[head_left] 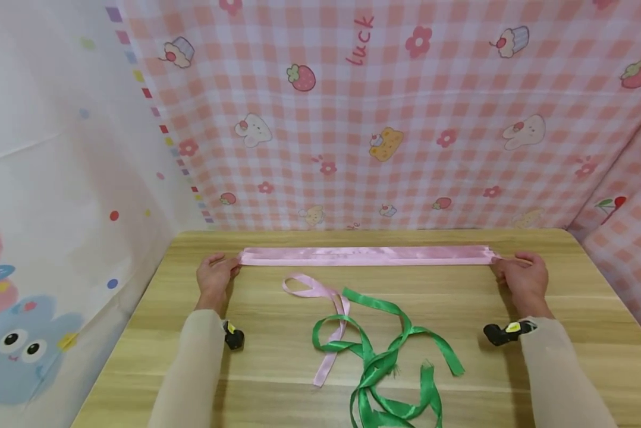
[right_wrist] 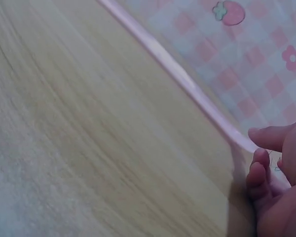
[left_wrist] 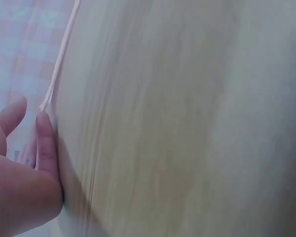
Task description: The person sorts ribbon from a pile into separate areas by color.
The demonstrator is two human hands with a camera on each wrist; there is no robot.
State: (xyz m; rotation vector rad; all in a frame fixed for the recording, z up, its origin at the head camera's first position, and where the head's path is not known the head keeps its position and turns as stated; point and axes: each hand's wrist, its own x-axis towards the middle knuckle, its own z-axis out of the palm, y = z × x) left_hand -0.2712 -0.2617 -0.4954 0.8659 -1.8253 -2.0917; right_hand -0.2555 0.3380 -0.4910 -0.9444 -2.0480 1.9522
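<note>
Hard-to-read bits first: both ends of the straight pink satin ribbon (head_left: 365,256) go out of sight at the fingers, so the exact contact is partly hidden. Left wrist view is soft and shows the ribbon almost edge-on; right wrist view shows one stretch of it, cut off at the top. Can't tell if it touches the wood or sits just above.

Green satin ribbon (head_left: 382,359) runs off the near edge of the head view (one piece or several, can't tell). Cream sleeves (head_left: 192,362) are cut off there too.

Straight ribbon: flat, shiny, a lengthwise line down it (crease or second layer, unclear), bunched at the right end. Green one: glossy, twisted, tangled, frayed ends. Loose pink ribbon (head_left: 346,306): narrow, looped at its far end, partly under the green. Table (head_left: 277,339): pale wood grain, rounded far corners.

Straight ribbon spans left to right between the hands, along the table's far side, beyond both loose ribbons. Left hand (head_left: 215,278) pinches its left end at the fingertips; right hand (head_left: 524,278) pinches the right end, some fingers curled.
</note>
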